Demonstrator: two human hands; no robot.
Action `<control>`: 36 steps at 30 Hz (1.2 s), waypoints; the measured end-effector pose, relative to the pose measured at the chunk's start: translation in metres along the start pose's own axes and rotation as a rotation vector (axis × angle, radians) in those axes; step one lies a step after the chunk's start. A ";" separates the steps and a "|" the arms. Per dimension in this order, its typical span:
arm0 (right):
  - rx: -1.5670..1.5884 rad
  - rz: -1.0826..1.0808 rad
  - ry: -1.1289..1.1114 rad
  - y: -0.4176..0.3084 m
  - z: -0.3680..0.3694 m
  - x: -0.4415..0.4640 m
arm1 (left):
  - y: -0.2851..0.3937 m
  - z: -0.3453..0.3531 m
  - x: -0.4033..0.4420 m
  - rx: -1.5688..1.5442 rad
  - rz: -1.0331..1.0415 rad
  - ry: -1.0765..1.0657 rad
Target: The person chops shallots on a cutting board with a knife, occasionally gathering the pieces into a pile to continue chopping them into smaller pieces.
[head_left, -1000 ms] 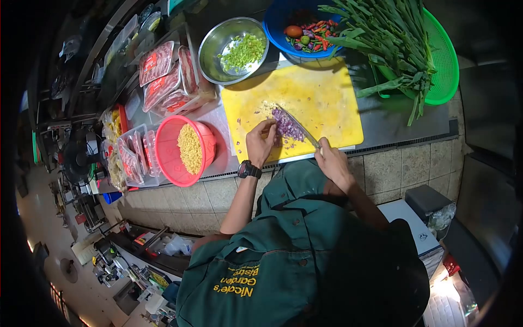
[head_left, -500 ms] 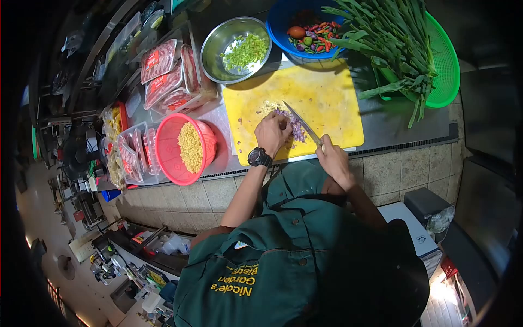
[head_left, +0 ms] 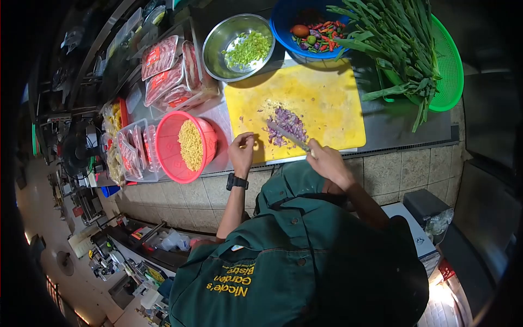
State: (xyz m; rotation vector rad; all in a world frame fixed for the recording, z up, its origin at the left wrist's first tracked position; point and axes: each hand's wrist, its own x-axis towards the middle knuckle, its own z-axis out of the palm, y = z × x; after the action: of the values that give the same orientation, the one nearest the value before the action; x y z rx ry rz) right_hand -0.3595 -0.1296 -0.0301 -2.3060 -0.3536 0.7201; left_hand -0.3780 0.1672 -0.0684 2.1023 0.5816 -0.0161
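Note:
My right hand grips a kitchen knife by its handle. The blade lies over a pile of chopped purple onion on the yellow cutting board. Pale minced bits, perhaps garlic, lie just beyond the onion. My left hand, with a black watch at its wrist, is at the board's left front corner, away from the pile. Its fingers are curled together, and anything between them is too small to make out.
A red basket of chopped yellowish bits sits left, beside packed sliced meat. Behind the board are a steel bowl of chopped greens and a blue basin of chillies. Long green leaves fill a green colander at right.
My left hand has left the onion and moved left to the board's corner. The knife has shifted left and now lies across the pile, which looks more spread out.

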 end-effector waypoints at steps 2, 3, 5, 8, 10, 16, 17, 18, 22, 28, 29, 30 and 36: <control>-0.043 -0.078 -0.040 0.013 0.018 0.007 | -0.016 -0.004 -0.004 -0.065 -0.051 0.059; -0.110 -0.146 -0.057 0.017 0.022 0.011 | -0.017 -0.004 -0.007 -0.086 -0.046 0.070; -0.187 -0.236 -0.086 0.026 0.026 0.016 | -0.020 -0.001 -0.011 -0.086 -0.039 0.074; -0.228 -0.323 0.203 0.028 0.020 0.011 | 0.005 0.009 -0.022 -0.060 -0.046 0.074; -0.264 -0.203 0.271 0.027 0.015 0.011 | 0.012 0.023 -0.025 -0.124 -0.041 -0.032; -0.132 -0.136 0.111 0.012 0.002 0.015 | 0.019 0.046 -0.016 -0.035 0.058 -0.016; -0.115 -0.144 0.102 0.005 0.004 0.017 | 0.021 0.045 -0.016 -0.011 0.058 -0.013; -0.095 -0.147 0.095 -0.001 0.009 0.017 | 0.021 0.042 -0.020 0.016 0.060 -0.016; -0.184 -0.117 0.019 -0.020 0.022 0.029 | 0.015 0.041 -0.024 -0.010 0.226 -0.018; -0.189 -0.093 0.056 -0.036 0.028 0.036 | 0.008 0.026 -0.030 -0.063 0.228 -0.005; -0.192 -0.085 0.056 -0.036 0.029 0.037 | 0.005 0.024 -0.030 -0.021 0.246 0.021; -0.216 -0.087 0.052 -0.035 0.031 0.038 | 0.004 0.021 -0.030 0.021 0.265 0.047; -0.382 -0.084 0.033 -0.026 0.047 0.042 | -0.001 0.029 -0.018 0.098 0.491 0.071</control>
State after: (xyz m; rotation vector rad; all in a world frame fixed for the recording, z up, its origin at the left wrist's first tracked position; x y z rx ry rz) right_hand -0.3542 -0.0671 -0.0576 -2.6373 -0.6134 0.6128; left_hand -0.3879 0.1376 -0.0819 2.2972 0.0938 0.3145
